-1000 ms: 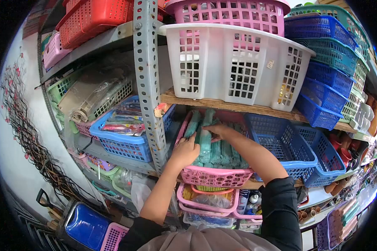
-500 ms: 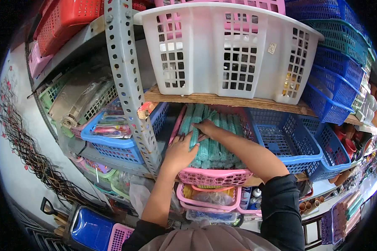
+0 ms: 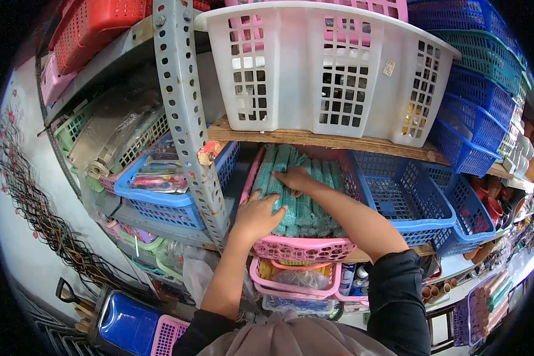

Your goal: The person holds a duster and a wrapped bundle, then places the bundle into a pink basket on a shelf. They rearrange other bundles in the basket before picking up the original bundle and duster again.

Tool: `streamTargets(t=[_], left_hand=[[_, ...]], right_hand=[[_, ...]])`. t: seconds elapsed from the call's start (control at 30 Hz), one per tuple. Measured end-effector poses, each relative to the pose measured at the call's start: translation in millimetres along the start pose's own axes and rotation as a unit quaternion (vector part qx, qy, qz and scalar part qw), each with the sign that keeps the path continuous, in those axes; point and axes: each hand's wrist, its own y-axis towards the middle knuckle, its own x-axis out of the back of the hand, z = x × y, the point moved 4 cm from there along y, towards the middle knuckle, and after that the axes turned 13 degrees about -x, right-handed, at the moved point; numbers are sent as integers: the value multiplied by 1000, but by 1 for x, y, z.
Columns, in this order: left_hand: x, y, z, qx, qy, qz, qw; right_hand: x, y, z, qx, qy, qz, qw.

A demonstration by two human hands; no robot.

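Several green, mesh-like bundles (image 3: 305,210) lie side by side in a pink basket (image 3: 302,249) on the shelf. My left hand (image 3: 259,216) rests at the basket's left side, its fingers apart over the left bundles. Farther back, my right hand (image 3: 295,180) lies on top of the bundles, thumb and index finger stretched toward the left. Its other fingers curl down and are partly hidden, and nothing shows lifted in it.
A wooden shelf board (image 3: 314,141) with a large white basket (image 3: 291,77) is just above my hands. A perforated metal post (image 3: 187,113) stands left. Blue baskets (image 3: 409,225) sit right, and another blue basket (image 3: 166,210) holds packets beyond the post.
My left hand has drawn slightly apart from my right hand, and its fingers have shifted on the left bundles. The right hand's index finger and thumb have spread a little.
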Motion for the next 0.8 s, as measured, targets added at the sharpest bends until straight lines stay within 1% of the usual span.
streamTargets(t=[0.07,0.1,0.17,0.2,0.27,0.33,0.4,0.47,0.57,0.6,0.67,0.8], left_hand=[[0,0,0,0,0,-4,1000],[-1,0,0,0,0,-7,1000],[1,0,-1,3,-5,-7,1000],[2,0,-1,7,-9,-6,1000],[1,0,-1,1,-13,-10,1000],[0,0,0,-5,-16,-14,1000],[-2,1,1,-21,-30,6,999],[-1,1,0,-18,-25,11,999],[0,0,-1,-14,-18,15,1000],[0,1,0,-14,-15,15,1000],[-2,2,3,-23,-12,10,1000],[-8,2,8,-34,-11,5,999]], right_hand=[[5,-12,8,53,-59,-44,996],[3,-9,5,53,-60,-45,996],[-4,-5,2,88,-77,-55,992],[-5,-4,1,88,-78,-55,992],[-6,-3,-1,97,-92,-18,991],[-8,0,-4,96,-96,-6,991],[-6,-2,-3,95,-101,6,990],[-4,-7,-4,57,-100,44,992],[0,-6,-4,37,-136,36,989],[3,-10,-3,37,-137,32,989],[8,-20,1,69,-158,25,985],[22,-51,2,57,-208,1,977]])
